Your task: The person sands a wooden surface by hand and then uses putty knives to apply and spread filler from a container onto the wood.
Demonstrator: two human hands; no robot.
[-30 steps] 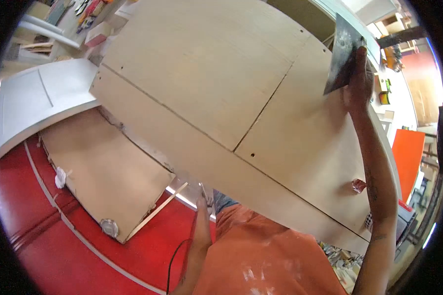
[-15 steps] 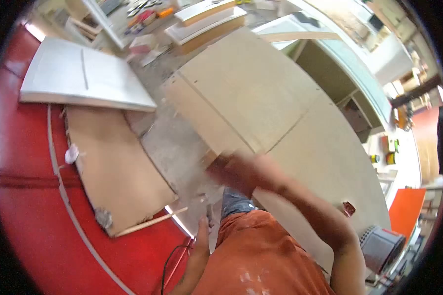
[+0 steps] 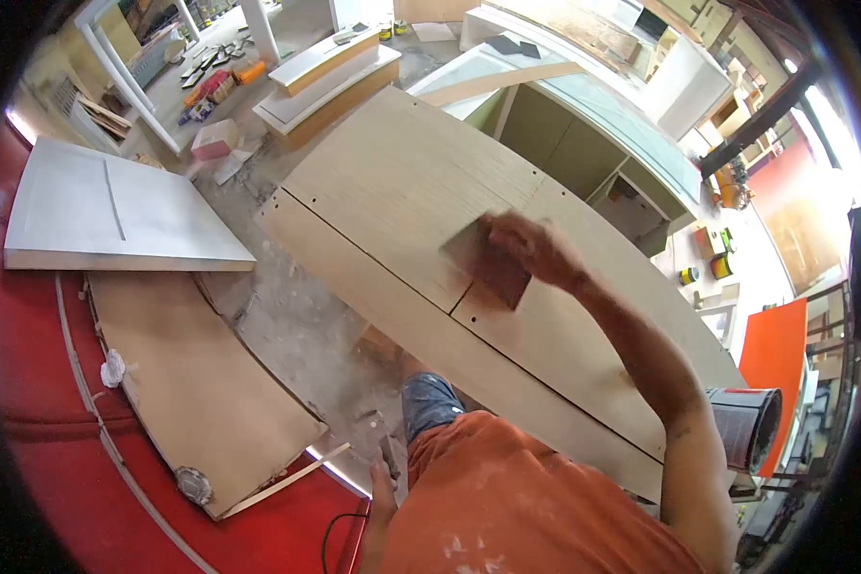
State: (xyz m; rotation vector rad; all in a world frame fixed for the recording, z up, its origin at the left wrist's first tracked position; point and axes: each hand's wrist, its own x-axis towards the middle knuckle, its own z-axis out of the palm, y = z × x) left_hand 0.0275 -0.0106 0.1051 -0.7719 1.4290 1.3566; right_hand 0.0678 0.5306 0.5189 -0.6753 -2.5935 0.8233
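My right hand (image 3: 536,251) is closed on a dark reddish-brown flat sheet (image 3: 496,270), smeared by motion. The sheet lies against the top of a large beige wooden panel (image 3: 392,172), over its cross seam. Dark seams and small holes mark the panel. Low at my left side, my left hand (image 3: 383,493) is partly hidden by the frame's bottom and my orange shirt. Its fingers are around a narrow grey-brown tool (image 3: 389,450) whose kind I cannot make out.
A white panel (image 3: 124,210) and a brown board (image 3: 201,373) lie on the red surface (image 3: 57,459) at left. A metal can (image 3: 741,426) stands at the right. Behind the beige panel is an open cabinet (image 3: 564,139). A thin black cable (image 3: 330,536) runs near my left arm.
My right hand has moved from the panel's near edge up and right onto its middle, with the sheet now showing. My left hand stays low. The camera view has shifted.
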